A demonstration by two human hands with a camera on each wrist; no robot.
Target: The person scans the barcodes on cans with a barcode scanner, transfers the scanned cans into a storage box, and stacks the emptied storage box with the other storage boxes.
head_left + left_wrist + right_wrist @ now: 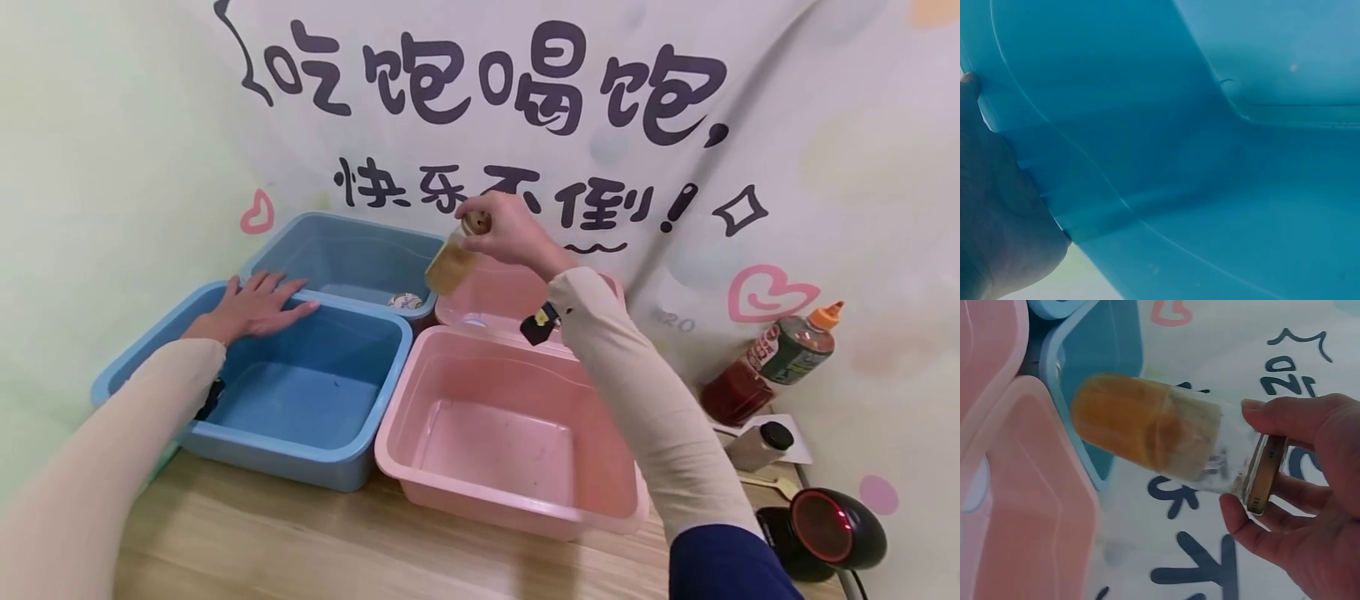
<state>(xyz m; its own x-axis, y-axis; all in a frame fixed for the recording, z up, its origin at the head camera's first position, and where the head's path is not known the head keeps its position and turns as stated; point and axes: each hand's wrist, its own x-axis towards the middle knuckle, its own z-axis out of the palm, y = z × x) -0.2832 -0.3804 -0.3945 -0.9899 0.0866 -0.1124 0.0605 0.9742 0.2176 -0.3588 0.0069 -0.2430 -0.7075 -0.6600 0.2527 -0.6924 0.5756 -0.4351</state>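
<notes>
My right hand (517, 229) holds a clear glass jar (453, 262) by its lid, pinched between thumb and fingers. In the right wrist view, brownish-orange contents fill the far part of the jar (1141, 425); the lid looks gold-brown. The jar is tilted in the air above the back blue tub (337, 250) and back pink tub (498, 292). My left hand (258, 308) rests with spread fingers on the rims where the back blue tub meets the front blue tub (300, 400). A round patterned item (406, 302) lies in the back blue tub.
A front pink tub (495, 450) stands beside the front blue one on a wooden table (300, 542). At right are a red sauce bottle (738, 392), a black-capped small bottle (757, 448) and a black device (847, 529). A printed cloth (480, 150) hangs behind.
</notes>
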